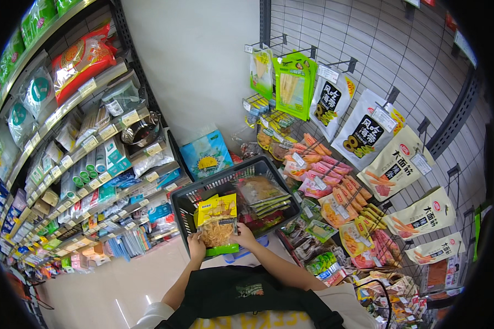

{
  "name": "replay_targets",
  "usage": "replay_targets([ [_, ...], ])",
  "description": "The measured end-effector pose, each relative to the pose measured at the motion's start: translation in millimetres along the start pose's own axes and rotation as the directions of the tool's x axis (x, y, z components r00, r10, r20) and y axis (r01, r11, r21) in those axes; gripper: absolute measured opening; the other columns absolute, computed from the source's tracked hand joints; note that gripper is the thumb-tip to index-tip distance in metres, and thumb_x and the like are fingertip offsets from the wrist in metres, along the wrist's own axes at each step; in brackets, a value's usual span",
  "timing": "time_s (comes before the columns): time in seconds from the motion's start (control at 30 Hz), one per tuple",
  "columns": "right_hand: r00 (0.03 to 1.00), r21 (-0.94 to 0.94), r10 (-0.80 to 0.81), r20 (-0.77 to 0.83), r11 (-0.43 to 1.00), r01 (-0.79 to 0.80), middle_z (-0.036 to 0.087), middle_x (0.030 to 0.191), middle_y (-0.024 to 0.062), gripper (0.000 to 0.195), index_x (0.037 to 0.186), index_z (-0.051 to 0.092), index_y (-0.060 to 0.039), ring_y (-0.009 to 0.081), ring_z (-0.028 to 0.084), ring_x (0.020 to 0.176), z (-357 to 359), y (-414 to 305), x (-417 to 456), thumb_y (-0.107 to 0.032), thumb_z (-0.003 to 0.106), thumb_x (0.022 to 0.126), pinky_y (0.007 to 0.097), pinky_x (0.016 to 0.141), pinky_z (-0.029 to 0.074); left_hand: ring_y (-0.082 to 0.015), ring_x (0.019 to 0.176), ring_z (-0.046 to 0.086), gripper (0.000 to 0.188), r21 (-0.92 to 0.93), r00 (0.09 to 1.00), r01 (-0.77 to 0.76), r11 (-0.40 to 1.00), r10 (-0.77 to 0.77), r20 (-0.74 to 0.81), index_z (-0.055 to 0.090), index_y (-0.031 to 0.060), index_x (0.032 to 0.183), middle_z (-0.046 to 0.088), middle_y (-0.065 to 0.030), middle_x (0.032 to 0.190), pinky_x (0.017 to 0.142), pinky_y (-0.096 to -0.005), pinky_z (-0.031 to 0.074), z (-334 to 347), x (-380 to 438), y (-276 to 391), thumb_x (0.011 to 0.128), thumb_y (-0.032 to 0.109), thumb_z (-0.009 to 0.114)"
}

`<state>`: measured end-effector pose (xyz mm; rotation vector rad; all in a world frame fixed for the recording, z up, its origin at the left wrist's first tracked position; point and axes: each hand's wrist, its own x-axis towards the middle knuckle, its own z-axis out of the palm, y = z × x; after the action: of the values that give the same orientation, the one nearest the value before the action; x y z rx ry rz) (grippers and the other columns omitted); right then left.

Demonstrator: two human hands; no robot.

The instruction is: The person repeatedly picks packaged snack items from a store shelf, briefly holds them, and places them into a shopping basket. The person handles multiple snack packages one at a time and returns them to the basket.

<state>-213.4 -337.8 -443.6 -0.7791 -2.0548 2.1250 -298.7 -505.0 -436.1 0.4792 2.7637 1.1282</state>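
Note:
Both hands hold a yellow snack packet (pixel 217 211) with a clear window showing shredded food, over the left part of a dark plastic shopping basket (pixel 226 170). My left hand (pixel 196 246) grips the packet's lower left edge, and my right hand (pixel 243 236) pinches its lower right edge. Under the packet's bottom edge a green package (pixel 224 249) shows. Inside the basket's right half lie several flat clear-windowed packets (pixel 261 191), stacked, with dark red packages partly hidden beneath them.
Left stand shelves (pixel 94 140) with household goods and a steel bowl (pixel 140 129). On the right, a wire grid wall (pixel 378 45) carries hanging snack bags (pixel 295 84) on hooks. A blue package (pixel 206 154) stands behind the basket. Pale glossy floor (pixel 107 292) shows lower left.

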Motion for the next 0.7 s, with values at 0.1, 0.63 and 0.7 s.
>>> replay_targets([
  [0.1, 1.000, -0.129, -0.017, -0.009, 0.992, 0.016, 0.053, 0.091, 0.0108, 0.047, 0.102, 0.040, 0.0011, 0.0197, 0.052, 0.079, 15, 6, 8, -0.006, 0.061, 0.061, 0.0291, 0.070, 0.042, -0.0367, 0.089, 0.044, 0.024, 0.010, 0.998, 0.069, 0.998, -0.069, -0.012, 0.052, 0.0037, 0.095, 0.039, -0.0245, 0.101, 0.079, -0.0371, 0.038, 10, 9, -19, 0.073, 0.009, 0.046],
  [0.63, 0.795, -0.013, -0.421, -0.437, 0.887, 0.462, 0.049, 0.086, 0.0093, 0.030, 0.105, 0.039, -0.0018, 0.0158, 0.048, 0.075, -10, -40, -44, -0.004, 0.043, 0.076, 0.0247, 0.068, 0.040, -0.0293, 0.089, 0.047, 0.023, -0.526, 0.722, -0.489, 0.696, 0.661, 0.203, 0.050, 0.0022, 0.092, 0.048, -0.0143, 0.096, 0.078, -0.0315, 0.036, -5, -31, 122, 0.069, 0.002, 0.052],
  [0.7, 0.708, 0.218, -0.448, -0.547, 0.740, 0.636, 0.048, 0.084, 0.0071, 0.028, 0.107, 0.038, -0.0038, 0.0138, 0.046, 0.073, -33, -68, -62, -0.005, 0.040, 0.079, 0.0238, 0.068, 0.039, -0.0278, 0.090, 0.047, 0.023, -0.570, 0.616, -0.575, 0.586, 0.769, 0.170, 0.050, 0.0026, 0.092, 0.047, -0.0137, 0.098, 0.079, -0.0313, 0.035, -8, -51, 172, 0.069, 0.003, 0.054],
])
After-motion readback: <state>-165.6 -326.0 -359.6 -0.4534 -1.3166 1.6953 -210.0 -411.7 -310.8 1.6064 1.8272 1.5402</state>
